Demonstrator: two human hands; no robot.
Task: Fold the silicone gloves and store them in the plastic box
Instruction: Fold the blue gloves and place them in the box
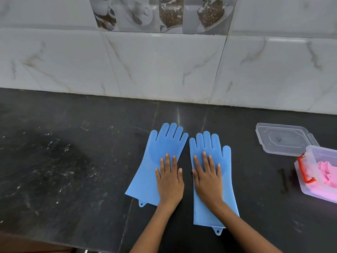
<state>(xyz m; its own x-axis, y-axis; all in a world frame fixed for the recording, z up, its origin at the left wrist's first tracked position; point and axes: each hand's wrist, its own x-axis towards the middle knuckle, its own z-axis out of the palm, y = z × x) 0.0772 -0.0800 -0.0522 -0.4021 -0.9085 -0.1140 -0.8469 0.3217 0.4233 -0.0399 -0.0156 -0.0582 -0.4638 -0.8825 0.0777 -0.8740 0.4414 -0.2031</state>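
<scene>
Forearms come in from the bottom edge, centre-right of frame. Left hand lies palm-down on the left blue glove, fingers straight and slightly spread, flat on the silicone, gripping nothing. Right hand does the same on the right blue glove, fingers fanned a bit wider, thumb out to the side. Both gloves lie flat and unfolded on the dark stone counter, side by side w/ a narrow gap between them, fingertips pointing toward the wall, cuffs w/ small hang tabs nearest the camera.

Right edge of frame, mid-height: clear plastic box w/ an orange latch, open, w/ something pink already inside; looks like a folded pink glove pair but can't confirm, partly cut off. Box sits well apart from the blue gloves. Just behind it, touching or nearly so, the clear lid lies on the counter.

Farthest: grey marbled tile wall across the upper half, w/ printed tiles at top centre.

Progress, as a judgement: early for this pair. Gloves seem smoothed flat, no fold made yet. Left to do: fold each (or stack, then fold), move to box at right, prob. close lid.
</scene>
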